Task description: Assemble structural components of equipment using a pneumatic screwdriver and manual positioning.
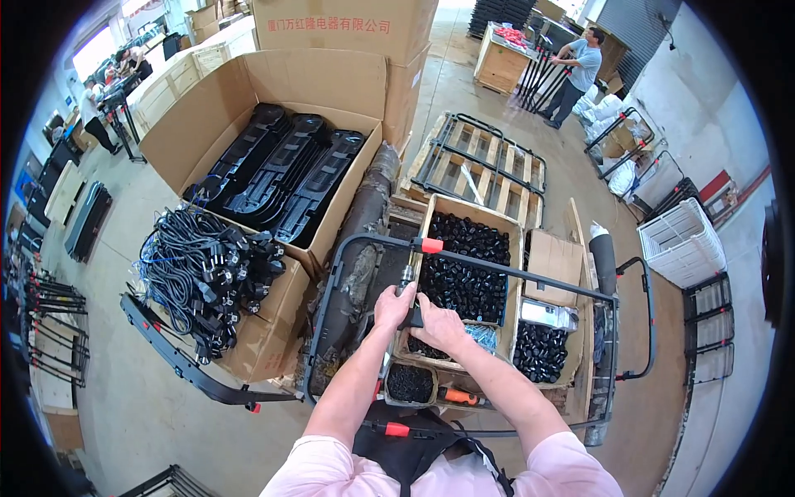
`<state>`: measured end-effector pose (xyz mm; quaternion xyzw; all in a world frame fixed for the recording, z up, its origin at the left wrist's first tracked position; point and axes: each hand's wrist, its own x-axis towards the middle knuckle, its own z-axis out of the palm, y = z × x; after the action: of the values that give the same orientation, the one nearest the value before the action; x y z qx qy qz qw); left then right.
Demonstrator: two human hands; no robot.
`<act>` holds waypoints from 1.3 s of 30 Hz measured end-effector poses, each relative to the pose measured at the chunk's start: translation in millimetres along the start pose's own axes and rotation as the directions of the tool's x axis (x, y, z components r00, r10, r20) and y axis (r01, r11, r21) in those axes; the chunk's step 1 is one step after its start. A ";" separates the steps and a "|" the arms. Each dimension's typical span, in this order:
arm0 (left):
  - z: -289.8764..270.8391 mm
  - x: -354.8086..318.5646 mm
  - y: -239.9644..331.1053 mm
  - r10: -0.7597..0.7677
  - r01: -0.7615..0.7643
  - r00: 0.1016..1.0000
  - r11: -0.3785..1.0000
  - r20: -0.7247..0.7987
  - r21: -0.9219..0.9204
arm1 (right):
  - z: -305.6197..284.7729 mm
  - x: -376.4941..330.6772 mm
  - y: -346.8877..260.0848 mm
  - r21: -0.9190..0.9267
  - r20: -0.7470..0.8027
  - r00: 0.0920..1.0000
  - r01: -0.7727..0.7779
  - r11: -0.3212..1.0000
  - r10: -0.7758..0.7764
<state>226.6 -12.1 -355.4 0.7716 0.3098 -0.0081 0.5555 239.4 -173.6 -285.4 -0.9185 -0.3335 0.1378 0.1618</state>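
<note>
Workshop floor, concrete, w/ cartons and pallets all round; entry as seen from head cam.

- Left hand [394,305]: clenched round a slim metal-tipped tool [407,277], held upright just under the red end cap [431,245] of a black tube frame [530,277].
- Right hand [439,325]: touching the left, fingers curled shut on the lower part of the same tool; exact grip point hidden by the fingers.
- Black tube frame: bent loop, runs from the red cap across to the right, over the boxes; lies directly ahead of the person, above the work area.
- Carton of small black caps [465,263]: open, full, just behind both hands.
- Second lot of black caps [540,351]: right of hands, near.
- Round tub of dark small parts [411,383]: below hands.
- Orange-handled tool [460,397]: lying beside the tub.
- Bundled black power cords [203,269]: heaped on a carton, left.
- Big open carton w/ black moulded parts [286,170]: far left, behind cords.
- Wooden pallet w/ black frames [480,161]: beyond.
- White crate [683,240]: right.
- Other person [580,70]: far off, top right, by a wooden bench.
</note>
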 end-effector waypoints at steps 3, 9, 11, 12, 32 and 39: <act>0.8 0.9 6.6 -0.027 0.026 0.999 0.999 0.027 0.043 | -2.6 0.8 1.9 -0.019 0.045 0.999 -0.006 1.000 0.007; 1.2 2.8 16.1 -0.035 0.028 0.999 0.982 0.030 0.189 | 3.9 3.4 11.7 0.056 0.010 1.000 0.020 0.998 -0.021; 4.5 0.5 22.9 -0.013 0.008 1.000 0.960 0.014 0.280 | 6.9 4.9 19.2 0.093 0.066 0.998 -0.018 0.995 0.012; 6.4 -0.4 26.1 -0.011 0.006 1.000 0.959 0.016 0.284 | 8.5 4.0 23.3 0.096 0.063 0.998 -0.020 0.995 0.014; 7.0 3.0 32.9 0.014 -0.011 1.000 0.952 -0.008 0.305 | 24.0 0.0 12.3 0.142 -0.210 0.978 0.038 0.989 -0.007; 5.9 2.4 20.1 0.013 -0.011 1.000 0.956 -0.007 0.294 | 27.1 -3.4 8.4 0.164 -0.190 0.982 0.038 0.986 -0.006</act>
<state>240.3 -19.9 -341.5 0.8475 0.3029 -0.0475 0.4333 231.9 -176.3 -312.8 -0.9068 -0.3142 0.0755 0.2705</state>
